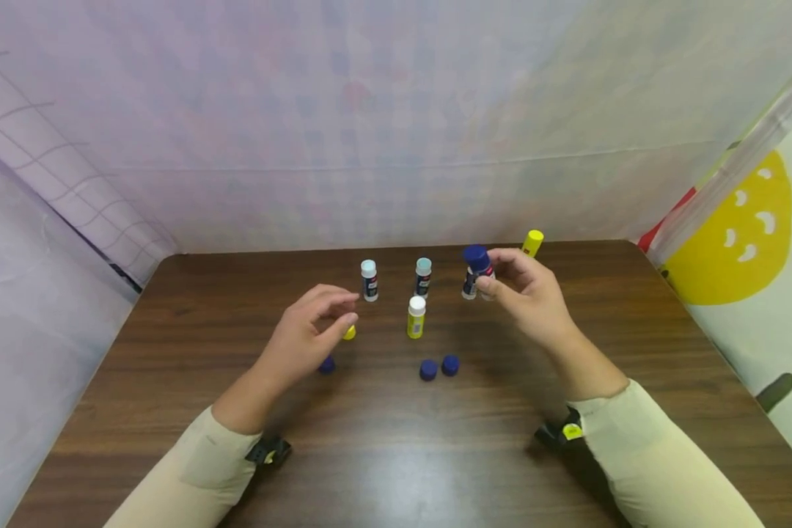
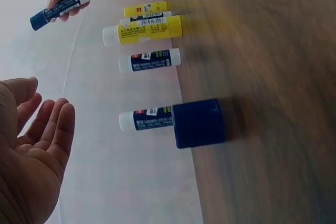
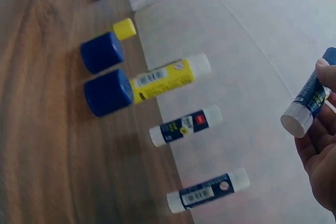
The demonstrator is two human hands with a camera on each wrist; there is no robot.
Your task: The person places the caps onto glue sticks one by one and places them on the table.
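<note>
My right hand (image 1: 531,297) pinches a navy glue stick (image 1: 478,259) between thumb and fingers, its blue cap on. The right wrist view shows the white base of this held glue stick (image 3: 298,119), raised above the table. Empty and with fingers loosely bent, my left hand (image 1: 306,330) hovers over the left side, also visible as a hand (image 2: 37,140) in its own wrist view. Near it stand an uncapped navy glue stick (image 1: 369,282), a second one (image 1: 423,279) and an uncapped yellow glue stick (image 1: 416,319).
Blue caps (image 1: 428,369) lie on the brown table (image 1: 396,440), one (image 1: 327,364) partly under my left hand, beside a yellow cap (image 1: 349,333). Behind the right hand stands a yellow-capped glue stick (image 1: 532,242). Another navy stick (image 1: 468,286) is partly covered. A pale curtain (image 1: 369,147) hangs behind.
</note>
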